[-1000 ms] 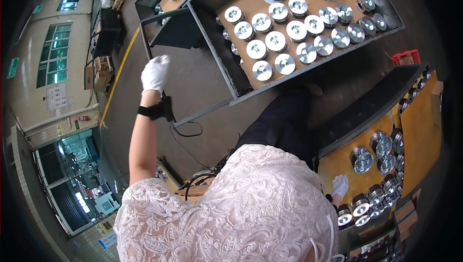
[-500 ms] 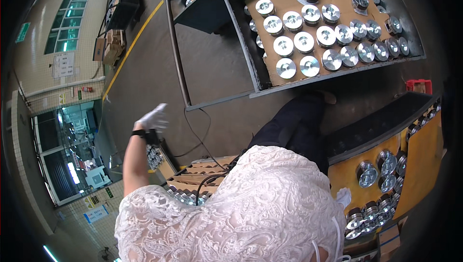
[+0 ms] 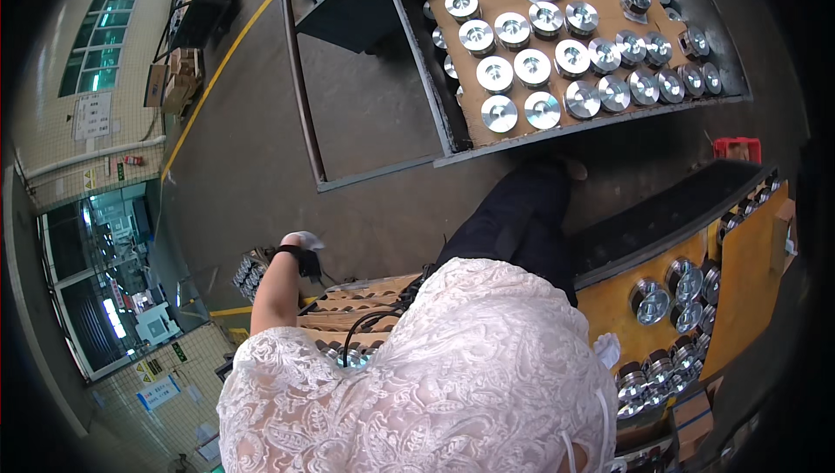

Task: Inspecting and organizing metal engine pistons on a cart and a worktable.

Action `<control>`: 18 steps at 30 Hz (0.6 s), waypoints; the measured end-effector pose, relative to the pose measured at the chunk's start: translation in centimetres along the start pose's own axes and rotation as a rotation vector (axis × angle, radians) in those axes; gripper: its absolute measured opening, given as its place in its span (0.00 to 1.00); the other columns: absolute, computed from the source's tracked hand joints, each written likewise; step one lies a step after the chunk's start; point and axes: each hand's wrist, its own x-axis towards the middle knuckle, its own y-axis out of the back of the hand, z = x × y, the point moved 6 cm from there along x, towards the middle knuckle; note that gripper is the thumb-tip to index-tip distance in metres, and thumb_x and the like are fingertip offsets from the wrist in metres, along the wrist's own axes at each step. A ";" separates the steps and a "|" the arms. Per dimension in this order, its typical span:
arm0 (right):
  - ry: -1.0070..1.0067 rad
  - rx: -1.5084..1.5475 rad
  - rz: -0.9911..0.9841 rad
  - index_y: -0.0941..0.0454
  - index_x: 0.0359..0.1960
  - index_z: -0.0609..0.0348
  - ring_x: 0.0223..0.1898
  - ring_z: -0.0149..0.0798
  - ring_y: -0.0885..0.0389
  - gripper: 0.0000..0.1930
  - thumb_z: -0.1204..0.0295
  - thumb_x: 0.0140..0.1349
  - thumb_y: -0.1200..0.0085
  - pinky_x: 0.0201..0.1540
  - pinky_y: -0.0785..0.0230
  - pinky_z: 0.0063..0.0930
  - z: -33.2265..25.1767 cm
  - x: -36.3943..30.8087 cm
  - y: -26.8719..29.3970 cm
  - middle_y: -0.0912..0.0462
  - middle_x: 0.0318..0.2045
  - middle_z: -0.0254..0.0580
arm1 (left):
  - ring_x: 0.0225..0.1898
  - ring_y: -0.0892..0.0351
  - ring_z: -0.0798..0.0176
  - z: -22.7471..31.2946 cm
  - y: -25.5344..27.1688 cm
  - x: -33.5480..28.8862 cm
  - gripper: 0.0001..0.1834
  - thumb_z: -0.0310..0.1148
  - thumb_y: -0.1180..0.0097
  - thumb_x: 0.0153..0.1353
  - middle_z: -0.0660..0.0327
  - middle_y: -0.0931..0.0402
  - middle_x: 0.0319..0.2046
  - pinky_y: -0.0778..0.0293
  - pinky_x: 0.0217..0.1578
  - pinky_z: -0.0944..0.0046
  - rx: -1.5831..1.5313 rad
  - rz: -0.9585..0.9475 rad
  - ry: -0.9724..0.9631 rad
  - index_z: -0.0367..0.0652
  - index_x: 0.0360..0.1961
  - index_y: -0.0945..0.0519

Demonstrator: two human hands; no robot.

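My left hand [image 3: 304, 241], in a white glove with a dark band at the wrist, is out over the floor on the left. Its fingers are smeared, and nothing shows in them. Cardboard dividers [image 3: 352, 309] and several metal pistons [image 3: 254, 271] are nearest to it. My right hand [image 3: 607, 349], also gloved in white, hangs at my right side, mostly hidden by my lace top. It is close to a yellow board [image 3: 600, 308] that carries shiny pistons [image 3: 650, 301]; whether it touches anything cannot be made out.
Ahead stands a dark metal cart [image 3: 522, 144] with rows of pistons [image 3: 532, 67] on cardboard, its open frame [image 3: 300, 90] reaching left. A red crate [image 3: 737, 149] sits at the right. A cable [image 3: 352, 334] loops near the dividers. A yellow floor line [image 3: 222, 73] runs along the left.
My left hand has swung down and closer to my body, its fingers no longer spread in clear view. The whole view has shifted slightly. My right hand stays at my side.
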 end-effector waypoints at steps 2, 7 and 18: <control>0.090 -0.009 0.175 0.24 0.40 0.50 0.27 0.35 0.24 0.12 0.59 0.61 0.47 0.29 0.33 0.32 0.6 -1.2 1.0 0.20 0.32 0.34 | 0.45 0.21 0.50 11.3 2.4 -3.4 0.22 0.47 0.54 0.62 0.54 0.19 0.41 0.25 0.45 0.57 0.527 0.383 -0.056 0.41 0.40 0.18; 0.338 0.392 -0.671 0.25 0.34 0.49 0.25 0.33 0.25 0.06 0.63 0.62 0.49 0.23 0.35 0.28 -1.4 -4.8 -1.4 0.22 0.28 0.32 | 0.43 0.22 0.43 37.5 4.4 -12.7 0.22 0.47 0.55 0.63 0.47 0.20 0.39 0.26 0.45 0.52 0.569 0.460 -0.406 0.39 0.39 0.19; 0.381 1.482 0.306 0.33 0.50 0.59 0.41 0.46 0.21 0.15 0.70 0.63 0.53 0.43 0.24 0.39 5.8 -12.7 -9.8 0.22 0.44 0.49 | 0.41 0.20 0.56 76.5 -13.1 -30.7 0.24 0.41 0.54 0.67 0.50 0.23 0.41 0.21 0.44 0.56 0.130 -0.281 -1.216 0.31 0.55 0.32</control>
